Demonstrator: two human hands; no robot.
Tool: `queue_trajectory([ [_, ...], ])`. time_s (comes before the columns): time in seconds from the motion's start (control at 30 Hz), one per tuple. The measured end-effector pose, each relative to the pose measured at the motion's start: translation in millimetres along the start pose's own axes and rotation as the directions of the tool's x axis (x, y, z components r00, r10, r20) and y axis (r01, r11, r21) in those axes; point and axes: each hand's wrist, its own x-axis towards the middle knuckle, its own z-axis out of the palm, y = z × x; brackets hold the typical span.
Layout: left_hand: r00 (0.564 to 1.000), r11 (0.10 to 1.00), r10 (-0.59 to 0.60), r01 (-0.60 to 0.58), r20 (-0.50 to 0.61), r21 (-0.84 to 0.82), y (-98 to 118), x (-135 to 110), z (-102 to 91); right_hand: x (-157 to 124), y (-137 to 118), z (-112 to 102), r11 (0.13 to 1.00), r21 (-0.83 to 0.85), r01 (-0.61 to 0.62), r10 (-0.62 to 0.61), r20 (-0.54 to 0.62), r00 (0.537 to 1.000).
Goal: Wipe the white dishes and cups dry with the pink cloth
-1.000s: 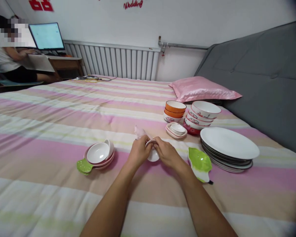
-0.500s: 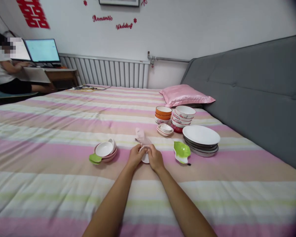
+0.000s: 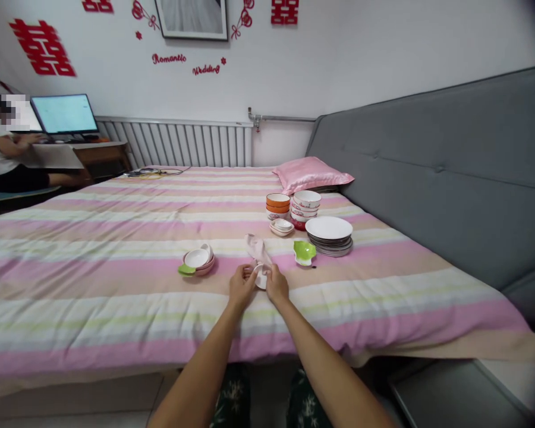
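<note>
Between my two hands is a small white dish (image 3: 261, 278), held just above the striped bedspread. My left hand (image 3: 242, 286) grips its left rim, with the fingers closed. On the other side my right hand (image 3: 277, 284) is closed on a pale pink cloth (image 3: 258, 249), pressing it against the dish; the cloth's loose end trails away beyond the hands. To the left, small white and pink dishes (image 3: 197, 259) are nested with a green leaf-shaped dish (image 3: 186, 270). A green leaf-shaped bowl (image 3: 304, 252) sits right of my right hand.
Plates (image 3: 329, 228) are stacked at the right, near orange-rimmed bowls (image 3: 277, 202), white bowls (image 3: 307, 200) and small dishes (image 3: 282, 226). Behind lies a pink pillow (image 3: 312, 173) against the grey headboard (image 3: 428, 148). A person (image 3: 0, 148) sits at a desk, far left.
My view has tilted and pulled back, so the bed's near edge and my legs now show. My hands still hold the dish and cloth, their grip shifted slightly.
</note>
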Motion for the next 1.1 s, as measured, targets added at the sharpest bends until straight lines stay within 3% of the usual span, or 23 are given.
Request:
queue_trajectory([
  [0.33,0.996,0.987,0.072,-0.064,-0.047,0.148,10,-30,-9.8,-30,-2,-4,0.999,-0.009,-0.046,0.044,-0.102,0.994],
  [0.7,0.981,0.936,0.189,-0.167,-0.042,0.309,-7,-28,-6.8,-30,-6,1,1.0,-0.001,-0.005,0.005,-0.17,0.985],
  [1.1,0.973,0.905,0.23,-0.202,-0.033,0.374,-7,-28,-7.3,-30,-7,3,1.0,-0.003,0.017,-0.017,-0.201,0.98],
])
